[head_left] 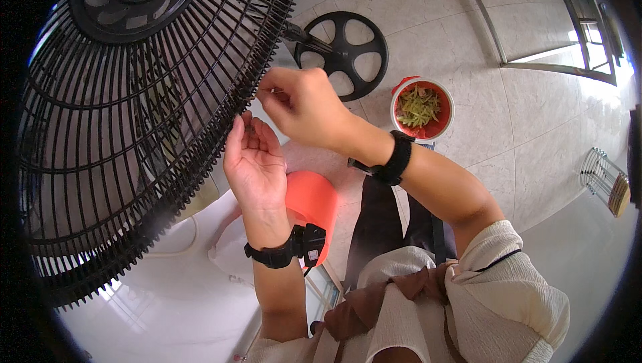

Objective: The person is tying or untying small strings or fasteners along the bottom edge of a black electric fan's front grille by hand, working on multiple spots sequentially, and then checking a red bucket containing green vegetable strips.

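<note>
A large black fan [154,102] with a wire cage fills the left side, tilted so that its rim runs down toward my hands. My right hand [304,105] is pinched at the cage's edge, thumb against bent fingers. What sits in that pinch, if anything, is too small to make out. Just below it, my left hand [257,169] is cupped with the palm facing up, its fingertips close to the same rim. No held object shows on its palm. Both wrists wear black straps.
The fan's round black base [358,48] stands on the tiled floor. Beyond my right forearm is a red and white bin [449,112] with green scraps. An orange-red container [319,206] is behind my left wrist. A wire-legged stool [605,182] lies far right.
</note>
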Demonstrator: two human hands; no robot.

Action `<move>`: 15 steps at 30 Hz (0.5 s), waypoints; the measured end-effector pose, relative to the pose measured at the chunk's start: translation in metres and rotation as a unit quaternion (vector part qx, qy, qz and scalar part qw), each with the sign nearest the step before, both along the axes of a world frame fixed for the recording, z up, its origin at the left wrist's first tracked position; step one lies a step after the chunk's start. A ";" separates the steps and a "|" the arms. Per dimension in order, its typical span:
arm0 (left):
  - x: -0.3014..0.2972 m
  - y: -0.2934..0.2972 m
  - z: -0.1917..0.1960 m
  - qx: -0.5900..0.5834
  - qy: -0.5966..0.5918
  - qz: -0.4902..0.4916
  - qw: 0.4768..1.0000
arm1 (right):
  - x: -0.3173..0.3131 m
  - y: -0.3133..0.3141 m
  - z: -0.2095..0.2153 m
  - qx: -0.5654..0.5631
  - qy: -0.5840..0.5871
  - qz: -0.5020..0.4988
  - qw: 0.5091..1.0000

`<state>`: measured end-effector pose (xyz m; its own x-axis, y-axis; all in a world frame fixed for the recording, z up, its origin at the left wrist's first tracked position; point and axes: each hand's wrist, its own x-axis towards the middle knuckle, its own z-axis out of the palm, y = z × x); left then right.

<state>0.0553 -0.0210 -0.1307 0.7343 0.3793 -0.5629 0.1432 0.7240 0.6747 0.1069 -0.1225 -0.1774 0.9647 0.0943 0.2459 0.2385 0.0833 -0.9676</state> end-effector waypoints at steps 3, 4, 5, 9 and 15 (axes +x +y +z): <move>-0.001 -0.002 0.000 0.015 0.014 -0.013 1.000 | -0.003 -0.015 0.009 0.015 0.118 0.044 0.992; 0.000 -0.004 0.002 0.002 0.019 -0.020 1.000 | -0.004 -0.018 0.010 0.017 0.116 0.057 0.991; 0.001 -0.007 0.003 -0.012 0.024 -0.031 0.999 | -0.005 -0.019 0.009 0.016 0.116 0.055 0.992; -0.001 -0.004 -0.001 -0.005 -0.008 -0.075 0.997 | -0.009 -0.021 0.006 -0.018 0.004 0.063 0.998; -0.010 0.007 -0.006 -0.012 0.023 -0.065 0.998 | 0.001 -0.033 0.008 -0.011 0.026 0.108 0.994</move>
